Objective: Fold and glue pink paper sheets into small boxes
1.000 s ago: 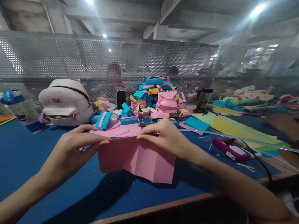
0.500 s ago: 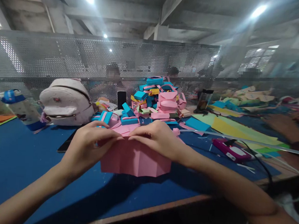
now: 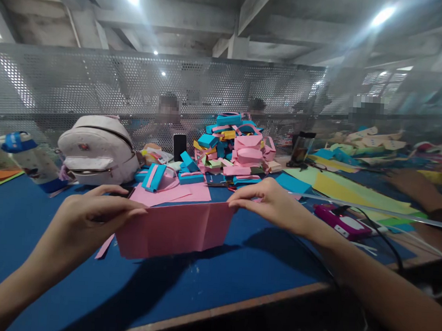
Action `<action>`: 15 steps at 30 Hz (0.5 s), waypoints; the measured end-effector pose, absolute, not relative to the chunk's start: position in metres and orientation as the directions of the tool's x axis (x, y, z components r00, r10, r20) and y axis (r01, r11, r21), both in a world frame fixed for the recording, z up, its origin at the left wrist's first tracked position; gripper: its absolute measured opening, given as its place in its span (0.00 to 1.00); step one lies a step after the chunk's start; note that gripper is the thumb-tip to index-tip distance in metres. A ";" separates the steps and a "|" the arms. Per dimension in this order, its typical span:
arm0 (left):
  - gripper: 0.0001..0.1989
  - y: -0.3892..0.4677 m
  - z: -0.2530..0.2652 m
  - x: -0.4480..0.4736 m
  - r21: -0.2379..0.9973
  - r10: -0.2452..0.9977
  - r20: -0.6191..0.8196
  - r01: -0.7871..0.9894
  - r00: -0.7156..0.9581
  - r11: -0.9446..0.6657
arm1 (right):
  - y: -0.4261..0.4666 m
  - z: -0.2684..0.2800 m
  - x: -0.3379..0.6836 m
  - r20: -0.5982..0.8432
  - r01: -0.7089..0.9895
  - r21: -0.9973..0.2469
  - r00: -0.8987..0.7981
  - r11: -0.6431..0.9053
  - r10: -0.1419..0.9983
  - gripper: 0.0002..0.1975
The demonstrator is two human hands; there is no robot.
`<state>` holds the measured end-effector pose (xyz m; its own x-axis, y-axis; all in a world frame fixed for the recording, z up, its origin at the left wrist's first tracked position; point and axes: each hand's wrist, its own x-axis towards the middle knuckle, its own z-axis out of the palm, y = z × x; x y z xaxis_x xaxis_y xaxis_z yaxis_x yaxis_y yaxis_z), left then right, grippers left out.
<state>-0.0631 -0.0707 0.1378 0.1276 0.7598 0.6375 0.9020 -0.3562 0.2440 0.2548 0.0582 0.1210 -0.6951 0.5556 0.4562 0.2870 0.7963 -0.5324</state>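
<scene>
A creased sheet of pink paper [image 3: 175,230] hangs upright between my hands, just above the blue table. My left hand [image 3: 90,215] pinches its upper left corner between thumb and fingers. At the upper right corner my right hand [image 3: 266,200] grips it the same way. Behind the sheet lie more pieces of flat pink paper [image 3: 197,191], with a small blue paper box [image 3: 154,177] on top. A thin pink paper strip [image 3: 104,247] shows beside my left hand, partly hidden.
A heap of folded paper bags [image 3: 240,146] stands at the back centre. To its left are a white backpack [image 3: 94,150] and a bottle [image 3: 32,161]. A magenta device [image 3: 343,222] with cables lies right, near a co-worker's hand [image 3: 410,187]. A perforated screen [image 3: 117,84] stands behind.
My hands have moved apart along the top edge of the pink paper, from its middle to its two corners. The sheet has shifted left and is stretched flatter.
</scene>
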 end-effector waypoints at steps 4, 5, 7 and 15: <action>0.10 -0.068 0.142 -0.064 0.414 0.821 0.566 0.834 0.078 -0.364 | 0.058 0.122 0.259 0.484 0.308 -0.525 -0.659 0.794 0.576 0.09; 0.10 -0.067 0.142 -0.065 0.460 0.839 0.541 0.815 0.059 -0.354 | 0.057 0.123 0.259 0.486 0.304 -0.543 -0.646 0.783 0.588 0.09; 0.10 -0.065 0.142 -0.066 0.549 0.867 0.498 0.772 0.005 -0.320 | 0.056 0.126 0.259 0.488 0.290 -0.592 -0.613 0.752 0.621 0.09; 0.14 -0.050 0.135 -0.070 0.777 0.931 0.337 0.600 -0.142 -0.189 | 0.055 0.116 0.258 0.582 0.343 -0.528 -0.519 0.777 0.625 0.09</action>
